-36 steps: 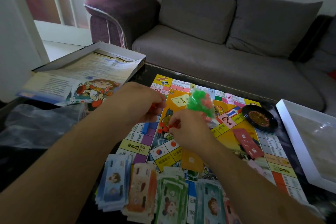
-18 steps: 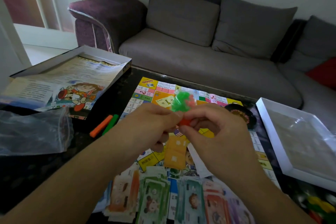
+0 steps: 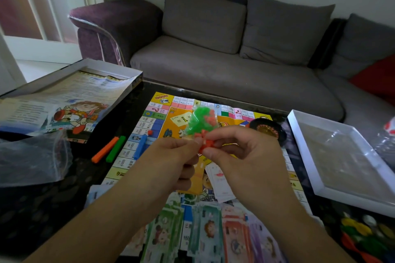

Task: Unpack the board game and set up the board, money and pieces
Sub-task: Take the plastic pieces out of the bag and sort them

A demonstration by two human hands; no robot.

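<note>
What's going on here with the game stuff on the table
A person is setting up a board game on a dark table. Both hands, left and right, pinch a small clear bag of green and red pieces above the unfolded board, apparently working it open. Stacks of play money lie along the board's near edge, three coloured sticks by its left edge, and a small roulette wheel at its far right. The box halves sit on either side.
</note>
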